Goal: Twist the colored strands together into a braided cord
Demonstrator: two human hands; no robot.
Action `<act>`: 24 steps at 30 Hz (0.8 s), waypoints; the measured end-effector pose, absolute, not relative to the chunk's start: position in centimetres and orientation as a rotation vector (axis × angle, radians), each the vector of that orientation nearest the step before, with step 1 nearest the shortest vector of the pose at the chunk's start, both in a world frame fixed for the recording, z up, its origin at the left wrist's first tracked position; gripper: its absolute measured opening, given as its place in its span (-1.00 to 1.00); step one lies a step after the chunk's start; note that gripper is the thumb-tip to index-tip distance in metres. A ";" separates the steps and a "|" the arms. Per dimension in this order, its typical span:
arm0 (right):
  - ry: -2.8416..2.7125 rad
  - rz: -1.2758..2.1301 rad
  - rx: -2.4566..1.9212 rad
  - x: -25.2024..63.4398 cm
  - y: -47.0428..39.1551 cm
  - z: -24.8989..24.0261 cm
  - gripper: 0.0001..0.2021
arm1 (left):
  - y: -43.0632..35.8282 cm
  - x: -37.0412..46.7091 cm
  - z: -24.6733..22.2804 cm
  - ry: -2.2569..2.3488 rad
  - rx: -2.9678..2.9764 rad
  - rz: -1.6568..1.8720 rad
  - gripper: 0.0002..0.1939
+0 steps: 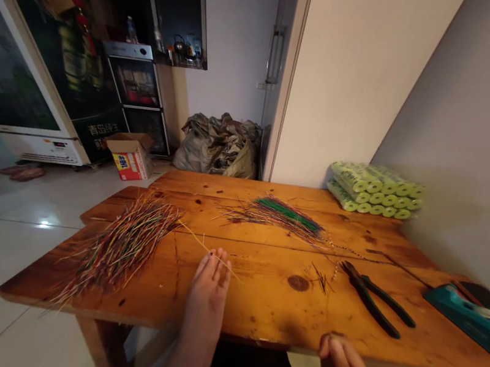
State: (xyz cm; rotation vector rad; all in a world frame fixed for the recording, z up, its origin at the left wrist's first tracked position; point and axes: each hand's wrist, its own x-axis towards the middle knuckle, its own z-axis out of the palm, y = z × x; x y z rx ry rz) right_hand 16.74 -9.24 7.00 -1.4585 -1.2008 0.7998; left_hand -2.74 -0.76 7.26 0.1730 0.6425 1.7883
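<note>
The yellow strand (pixel 193 235) slants from far left to near right.

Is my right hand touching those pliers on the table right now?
Apart. The head view plainly shows bare wooden tabletop between your right hand and the pliers.

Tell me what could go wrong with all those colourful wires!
The yellow wire at the left hand reaches the big pile, so tugging might drag others along. Some pile ends reach the front edge of the table and could snag. Short scraps near the pliers might prick someone.
</note>
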 end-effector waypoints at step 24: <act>-1.320 1.303 -1.239 12.1 -5.4 5.6 -0.58 | -3.3 0.2 5.5 1.050 0.550 1.591 -0.78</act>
